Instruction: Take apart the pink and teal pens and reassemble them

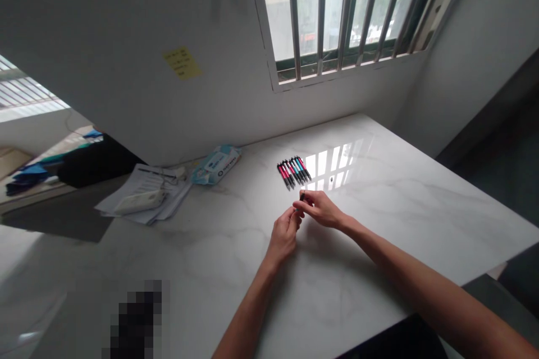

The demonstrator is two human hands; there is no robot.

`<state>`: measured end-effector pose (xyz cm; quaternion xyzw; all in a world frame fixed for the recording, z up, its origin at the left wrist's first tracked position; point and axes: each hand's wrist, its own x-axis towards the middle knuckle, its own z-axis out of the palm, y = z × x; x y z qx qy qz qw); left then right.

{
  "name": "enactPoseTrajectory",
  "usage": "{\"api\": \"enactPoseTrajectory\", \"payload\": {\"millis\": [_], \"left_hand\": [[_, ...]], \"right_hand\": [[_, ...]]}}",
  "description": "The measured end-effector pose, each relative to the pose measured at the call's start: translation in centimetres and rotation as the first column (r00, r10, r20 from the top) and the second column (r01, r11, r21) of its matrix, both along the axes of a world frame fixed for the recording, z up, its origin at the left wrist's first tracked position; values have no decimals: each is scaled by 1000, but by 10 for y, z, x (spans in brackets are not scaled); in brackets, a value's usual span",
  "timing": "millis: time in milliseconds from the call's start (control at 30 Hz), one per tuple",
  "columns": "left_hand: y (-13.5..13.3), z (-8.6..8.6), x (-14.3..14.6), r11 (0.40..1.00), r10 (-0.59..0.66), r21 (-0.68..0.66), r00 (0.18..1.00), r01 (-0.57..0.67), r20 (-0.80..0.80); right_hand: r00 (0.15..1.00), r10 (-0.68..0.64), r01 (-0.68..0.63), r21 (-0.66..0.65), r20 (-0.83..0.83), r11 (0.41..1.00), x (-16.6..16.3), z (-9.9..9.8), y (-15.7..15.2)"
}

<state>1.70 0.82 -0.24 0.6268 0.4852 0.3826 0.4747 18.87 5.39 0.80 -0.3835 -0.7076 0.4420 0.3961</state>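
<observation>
Both hands meet above the marble-patterned table [236, 247], closed on one pen [302, 197]. Its black end shows at the fingertips of my right hand [320, 208], and a bit of blue shows between the hands. My left hand [285, 230] grips the lower part, mostly hidden by the fingers. Just beyond the hands lies a row of several pens [293, 171], side by side, with red, blue and pale barrels and black ends.
A wet-wipe pack [218, 164] lies by the wall. Left of it are papers [147, 185] with a white box-like item [141, 201] on top. A yellow note [182, 63] is stuck on the wall, near a barred window [341, 17]. A pixelated patch [135, 320] covers the lower left.
</observation>
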Motion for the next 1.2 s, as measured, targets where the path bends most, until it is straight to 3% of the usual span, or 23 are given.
{"api": "enactPoseTrajectory", "payload": {"millis": [133,233,367,633,733,867,1000,1200], "left_hand": [[4,0,-1,994,-15,-99,979,36,205],[5,3,-1,997,-6,-72,974,23,224],[4,7,-1,996,5,-90,968,18,252],[1,9,0,992,124,-44,965,-117,233],[2,7,0,985,171,-32,961,-168,215],[1,8,1,981,195,-36,953,-192,234],[-1,12,4,982,190,-38,947,-187,260],[-1,12,3,979,202,-43,942,-198,267]], "right_hand": [[996,32,-33,-8,-84,999,3,1,3],[989,22,-25,-21,-143,999,5,1,5],[971,108,-118,-35,-213,992,7,3,6],[902,108,-162,-96,-418,982,7,10,3],[907,68,-108,-72,-416,992,9,12,3],[905,117,-157,-66,-409,985,11,12,4],[944,41,-43,1,-326,999,12,12,4],[943,86,-89,6,-323,996,13,13,4]]}}
